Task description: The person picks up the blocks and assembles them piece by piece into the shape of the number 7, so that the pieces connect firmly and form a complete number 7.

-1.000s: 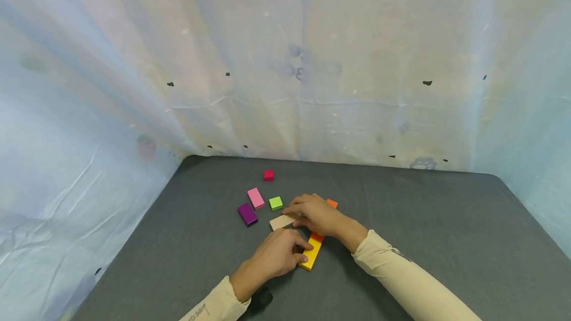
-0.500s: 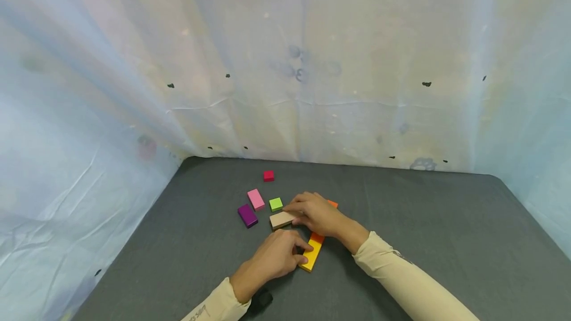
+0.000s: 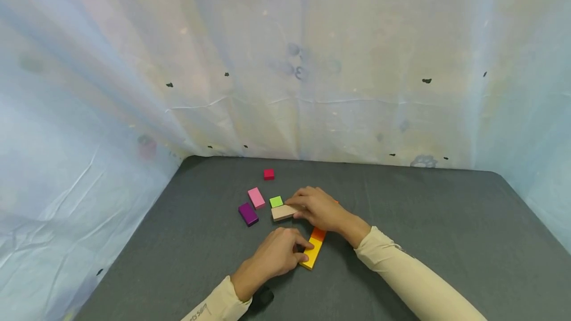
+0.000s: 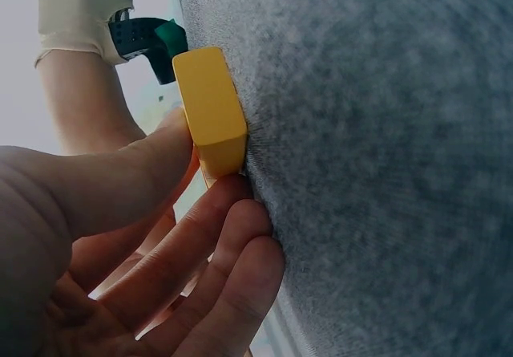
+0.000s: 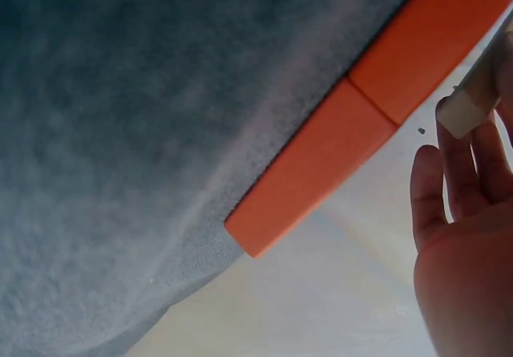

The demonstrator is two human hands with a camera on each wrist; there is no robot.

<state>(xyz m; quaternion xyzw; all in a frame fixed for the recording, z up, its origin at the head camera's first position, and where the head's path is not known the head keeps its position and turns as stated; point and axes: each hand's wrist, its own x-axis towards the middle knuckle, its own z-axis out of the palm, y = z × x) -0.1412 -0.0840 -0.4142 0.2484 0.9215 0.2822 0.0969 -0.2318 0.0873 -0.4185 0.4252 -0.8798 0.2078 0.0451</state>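
My left hand [image 3: 274, 255] pinches the yellow block [image 3: 313, 255] between thumb and fingers at the near end of a row. Behind it, an orange block [image 3: 318, 234] continues the row, partly hidden under my right arm. Two orange blocks [image 5: 313, 168] lie end to end in the right wrist view. My right hand [image 3: 320, 209] holds one end of a beige wooden block [image 3: 283, 213], its other end pointing left. A small lime green block [image 3: 276, 201] sits right behind the beige block, touching or nearly so; I cannot tell which.
Left of the hands lie a purple block [image 3: 248, 214] and a pink block [image 3: 256, 197]. Farther back is a small red block [image 3: 269, 174]. All are on a dark grey cloth-covered table [image 3: 424, 232]. A pale sheet [image 3: 348, 63] hangs behind and at both sides.
My right hand has moved the beige block slightly away from me, up to the green block, and turned it a little. The left hand stays on the yellow block.
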